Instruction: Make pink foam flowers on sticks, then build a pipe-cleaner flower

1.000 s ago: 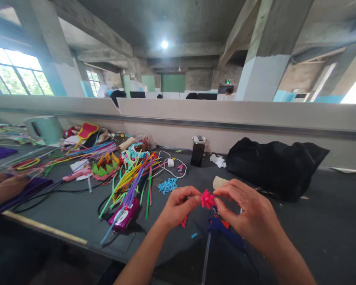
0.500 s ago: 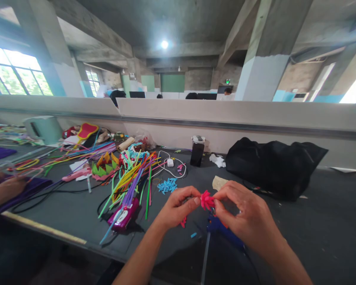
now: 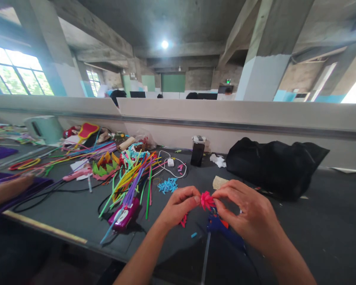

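Between my two hands is a small bright pink flower [image 3: 207,200] made of fuzzy pipe cleaner pieces. My left hand [image 3: 178,208] pinches its left side with thumb and index finger. On the other side, the thumb and index finger of my right hand [image 3: 243,209] close on its petals. Below them lies a dark blue glue gun [image 3: 224,230] with a clear glue stick [image 3: 205,255] out of its back, partly hidden by my right hand. Short pink pieces [image 3: 184,220] show beside my left wrist, and a single blue piece [image 3: 194,235] lies nearby.
Blue pieces [image 3: 167,185] form a pile ahead. Left are long colourful pipe cleaners [image 3: 130,182] and a purple box [image 3: 124,215]. A phone [image 3: 197,154], a black bag [image 3: 273,166] and a beige roll [image 3: 219,182] stand beyond my hands. A co-worker's arm [image 3: 10,192] is far left.
My right fingers have shifted slightly on the flower, which has turned a little. At far left, the co-worker's arm has moved right and upward.
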Demonstrator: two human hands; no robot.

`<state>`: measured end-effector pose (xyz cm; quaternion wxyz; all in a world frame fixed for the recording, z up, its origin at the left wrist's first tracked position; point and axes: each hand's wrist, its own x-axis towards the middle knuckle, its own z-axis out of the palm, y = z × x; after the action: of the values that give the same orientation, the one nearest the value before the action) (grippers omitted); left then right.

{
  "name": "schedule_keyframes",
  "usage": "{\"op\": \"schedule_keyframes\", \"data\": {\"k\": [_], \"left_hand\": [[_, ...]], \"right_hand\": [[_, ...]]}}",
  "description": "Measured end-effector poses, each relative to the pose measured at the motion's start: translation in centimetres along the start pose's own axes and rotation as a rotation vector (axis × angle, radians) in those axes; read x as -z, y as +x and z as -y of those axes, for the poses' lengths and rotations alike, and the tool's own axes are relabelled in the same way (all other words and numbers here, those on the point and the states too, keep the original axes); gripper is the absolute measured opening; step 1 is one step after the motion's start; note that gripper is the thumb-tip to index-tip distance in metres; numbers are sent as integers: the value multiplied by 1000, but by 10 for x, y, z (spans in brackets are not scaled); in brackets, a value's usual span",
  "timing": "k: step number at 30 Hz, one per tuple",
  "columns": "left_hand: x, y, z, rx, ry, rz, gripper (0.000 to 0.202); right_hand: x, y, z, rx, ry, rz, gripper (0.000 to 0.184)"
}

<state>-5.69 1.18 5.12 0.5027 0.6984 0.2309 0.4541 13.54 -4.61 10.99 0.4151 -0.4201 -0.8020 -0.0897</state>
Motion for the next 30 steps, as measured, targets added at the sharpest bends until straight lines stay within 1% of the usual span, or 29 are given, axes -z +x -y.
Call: {"op": "schedule_keyframes", "data": {"k": [4,6,8,11,14,20,25,30], "left_hand": [[-1,-1,-3,-18,1,-13,26],[-2,-1,-5,-48,-19,-12,19],[-2,-1,-7,-92,-31,-7,17],[-2,-1,-7,-151,18,-15,16],[0,-1,-5,-175,80,-32,18],[2,-1,-6,-145,139,-39,25],[2,-2,-8,-126,143,-39,29],[3,-2,-8,-119,151,-32,28]], "right_hand": [[-2,0,-2,14,-21,-3,13],[-4,0,-2,-2,-20,-5,13],[-4,0,-2,-28,-6,-5,13],[-4,0,-1,-67,31,12,12],[-2,0,-1,-87,53,44,12],[-1,-1,-1,-39,31,40,13],[-6,-1,2,22,-26,-12,14],[-8,-2,4,13,-61,-27,16]]}}
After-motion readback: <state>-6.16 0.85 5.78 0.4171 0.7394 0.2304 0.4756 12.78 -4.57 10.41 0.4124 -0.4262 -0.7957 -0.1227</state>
